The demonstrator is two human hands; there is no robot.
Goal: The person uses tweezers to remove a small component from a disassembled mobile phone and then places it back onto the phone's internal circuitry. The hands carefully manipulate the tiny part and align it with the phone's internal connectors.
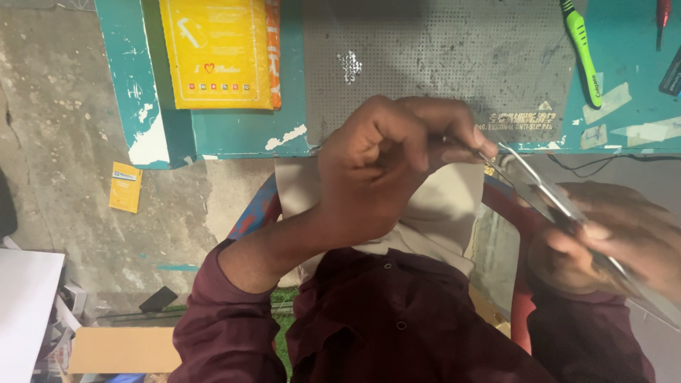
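left hand (386,170) pinching tweezers (474,150), phone (567,213) edge

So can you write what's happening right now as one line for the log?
left hand: pinching thin metal tool | right hand: holding flat shiny phone-like slab | behind: grey perforated mat, green toothbrush

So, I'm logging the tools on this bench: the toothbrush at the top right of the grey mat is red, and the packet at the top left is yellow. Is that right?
Not quite. The head view shows the toothbrush is bright green, not red. It does lie at the top right, beside the grey mat, and the packet at the top left is yellow, as you said.
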